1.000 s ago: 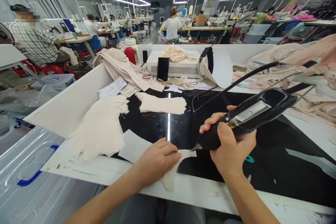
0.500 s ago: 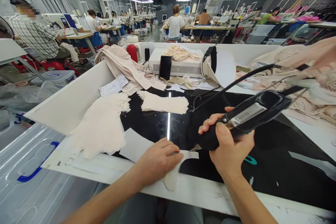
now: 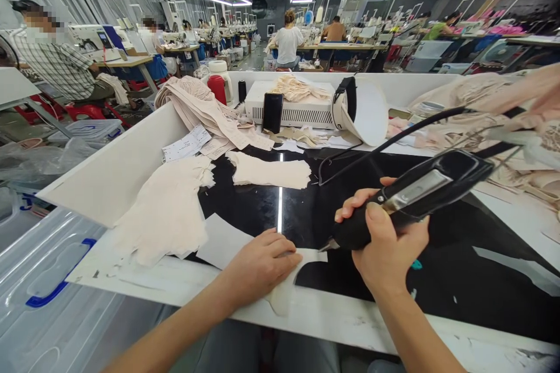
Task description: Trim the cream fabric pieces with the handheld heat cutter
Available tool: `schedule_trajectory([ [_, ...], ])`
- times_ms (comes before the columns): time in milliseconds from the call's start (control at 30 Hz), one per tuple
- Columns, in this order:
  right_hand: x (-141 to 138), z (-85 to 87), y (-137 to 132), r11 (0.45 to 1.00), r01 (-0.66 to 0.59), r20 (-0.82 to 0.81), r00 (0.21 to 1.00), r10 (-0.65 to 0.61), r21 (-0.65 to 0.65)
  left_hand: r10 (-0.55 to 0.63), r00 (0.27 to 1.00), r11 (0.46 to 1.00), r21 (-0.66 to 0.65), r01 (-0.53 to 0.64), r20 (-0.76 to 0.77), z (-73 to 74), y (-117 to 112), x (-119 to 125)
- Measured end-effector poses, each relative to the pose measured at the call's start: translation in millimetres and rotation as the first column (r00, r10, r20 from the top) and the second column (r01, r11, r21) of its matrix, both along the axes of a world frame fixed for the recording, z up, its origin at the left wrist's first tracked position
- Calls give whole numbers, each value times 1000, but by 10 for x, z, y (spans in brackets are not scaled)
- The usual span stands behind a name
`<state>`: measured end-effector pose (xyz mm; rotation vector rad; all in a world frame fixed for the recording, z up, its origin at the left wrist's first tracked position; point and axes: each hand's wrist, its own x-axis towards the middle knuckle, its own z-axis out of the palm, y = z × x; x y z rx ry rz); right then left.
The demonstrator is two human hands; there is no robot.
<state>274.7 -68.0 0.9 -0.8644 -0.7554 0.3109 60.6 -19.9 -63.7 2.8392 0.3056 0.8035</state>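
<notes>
My left hand [image 3: 265,265] lies flat, fingers stretched out, pressing down a white sheet [image 3: 223,240] and a thin cream fabric piece [image 3: 280,298] near the table's front edge. In my right hand [image 3: 389,247] is a black corded hand tool [image 3: 424,192] with a metal plate on its side and a narrow metal tip. That tip is at the right end of the white strip beyond my left fingertips; exact contact is too small to tell. To the left is a fanned stack of cream fabric pieces [image 3: 161,210]. A smaller cream stack [image 3: 271,171] sits farther back.
A phone [image 3: 273,112] leans against a vented white box [image 3: 301,111]. The tool's cable [image 3: 394,137] arches over the right side. A teal object [image 3: 416,265] is partly behind my right wrist. White walls [image 3: 114,163] edge the table; co-workers sit at machines beyond.
The tool tip has slid slightly right along the white strip to near its end, my right hand moving with it. My left hand stays on the sheet. The view has shifted slightly.
</notes>
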Motion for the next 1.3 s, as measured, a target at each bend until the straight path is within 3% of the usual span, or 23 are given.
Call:
schedule_trajectory([
  [267,-151,-1,-117,996,-87,3,996,87,-14,1,1000,1000,4,-1,-21,-12,6,-16],
  [1033,-102,4,-146,998,-55,-3,998,55,8,-11,999,1000,-13,11,-31,-12,6,-14],
  [1300,-47,-29,-130,1000,-16,19,1000,17,-18,-4,1000,1000,18,4,28,23,-9,-10],
])
